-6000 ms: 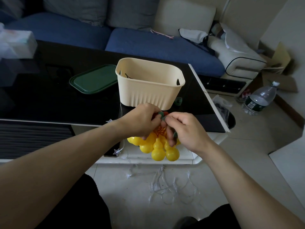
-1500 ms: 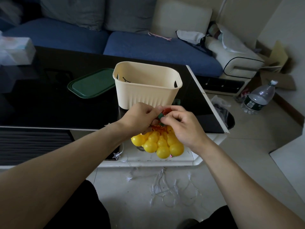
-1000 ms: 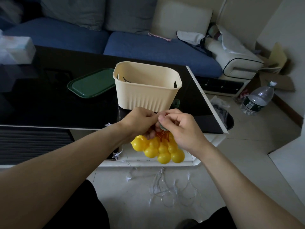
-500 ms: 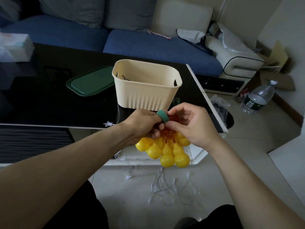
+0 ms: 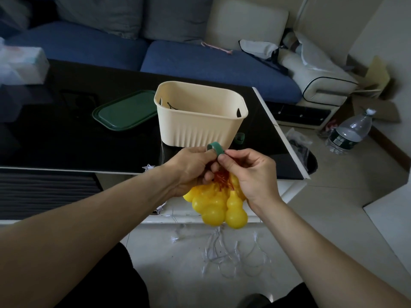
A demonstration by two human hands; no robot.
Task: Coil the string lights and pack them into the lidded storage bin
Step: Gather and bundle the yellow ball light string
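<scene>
Item, as we find it: our left hand (image 5: 191, 167) grips the gathered top of a bunch of yellow gourd-shaped string lights (image 5: 219, 203), fingers curled round the orange wiring, while our right hand (image 5: 249, 172) pinches a green strap (image 5: 215, 148) between thumb and forefinger just above that bunch; the strap loops up over the left hand's fingers. The lights hang below both hands, in front of the near edge of the black counter (image 5: 66, 141) and above the floor. On the counter just behind the hands stands the cream storage bin (image 5: 200, 121), open (a thin dark wire shows against its inner wall), with its green lid (image 5: 125, 112) lying flat beside it to the left. Loose pale string light wire (image 5: 233, 254) lies tangled on the floor tiles below. A water bottle (image 5: 351, 132) stands on the floor at right, a blue sofa (image 5: 200, 63) behind.
</scene>
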